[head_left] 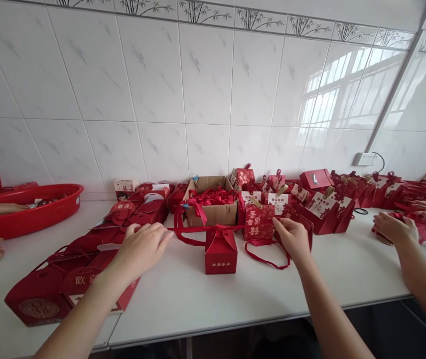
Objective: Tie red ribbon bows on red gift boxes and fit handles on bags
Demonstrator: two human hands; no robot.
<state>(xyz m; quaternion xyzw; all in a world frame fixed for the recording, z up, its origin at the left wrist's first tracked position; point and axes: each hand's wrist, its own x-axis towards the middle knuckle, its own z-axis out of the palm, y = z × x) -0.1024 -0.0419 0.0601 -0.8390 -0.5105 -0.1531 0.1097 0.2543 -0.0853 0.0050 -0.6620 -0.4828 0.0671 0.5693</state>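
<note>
A small red gift box (220,260) with gold characters stands upright on the table between my hands. Across its gathered top runs a red ribbon (194,230), drawn out sideways. On the left, my left hand (143,248) has its fingers closed on one end of the ribbon. My right hand (292,236) pinches at the other side, by a patterned red box (257,223); the ribbon is hard to tell from that box there. Loose ribbon loops hang left of the gift box and lie on the table at its right.
Behind stands a cardboard box (213,215) of red ribbons. Several red boxes (44,294) fill the left, and red gift bags (325,212) line the wall at right. Co-workers' hands are at a red basin (59,212) far left and at ribbon far right.
</note>
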